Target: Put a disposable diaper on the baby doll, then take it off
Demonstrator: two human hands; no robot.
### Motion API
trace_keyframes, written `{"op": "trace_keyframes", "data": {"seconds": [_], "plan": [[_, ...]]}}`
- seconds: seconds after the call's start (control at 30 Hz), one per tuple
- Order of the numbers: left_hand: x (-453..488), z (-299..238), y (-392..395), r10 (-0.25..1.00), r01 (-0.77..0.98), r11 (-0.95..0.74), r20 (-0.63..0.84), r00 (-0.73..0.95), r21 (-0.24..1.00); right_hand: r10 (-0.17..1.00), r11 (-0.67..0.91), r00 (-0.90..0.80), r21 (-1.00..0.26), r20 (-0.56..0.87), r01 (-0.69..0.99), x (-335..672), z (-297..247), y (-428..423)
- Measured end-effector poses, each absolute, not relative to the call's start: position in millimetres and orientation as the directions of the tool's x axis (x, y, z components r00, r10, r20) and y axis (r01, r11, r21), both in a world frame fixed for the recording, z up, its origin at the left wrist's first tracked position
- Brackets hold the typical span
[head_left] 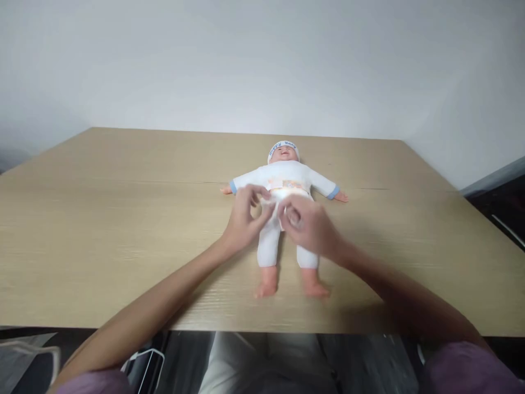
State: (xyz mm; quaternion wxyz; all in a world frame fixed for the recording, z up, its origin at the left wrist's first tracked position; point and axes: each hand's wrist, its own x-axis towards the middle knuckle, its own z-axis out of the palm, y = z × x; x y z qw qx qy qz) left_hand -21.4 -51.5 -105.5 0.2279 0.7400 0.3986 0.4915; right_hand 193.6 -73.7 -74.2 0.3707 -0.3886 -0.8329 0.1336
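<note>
A baby doll [268, 254] lies on its back, head at the far side and feet toward me. It wears a white long-sleeved top with blue cuffs, white trousers and a headband with blue lettering. Around its hips, over the trousers, is a white diaper [289, 192] with an orange-patterned waistband. My left hand [248, 216] is at the diaper's left side, thumb and fingers curled about its edge. My right hand [307, 223], slightly blurred, has its fingers bent in a pinch at the diaper's front. Both hands partly cover the diaper and the doll's thighs.
The doll rests on a wide light-wood table [123, 235] with a seam across it. A pale wall [246, 65] stands behind. Dark objects [500, 202] are beyond the right edge. My legs [262, 361] are below the front edge.
</note>
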Motion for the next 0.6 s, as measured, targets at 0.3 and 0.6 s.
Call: {"op": "trace_keyframes", "data": {"seconds": [0.3,0.6], "plan": [[-34,-120,-81,0.693,0.506,-0.675,0.227,0.684,0.537,0.867,0.491,-0.407,-0.626,0.287,0.605,242,-128,-111],[-10,-127,-61,0.882,0.746,-0.465,0.175,0.438,0.476,0.938,0.347,-0.241,-0.674,0.249,0.652,238,-132,-98]]}}
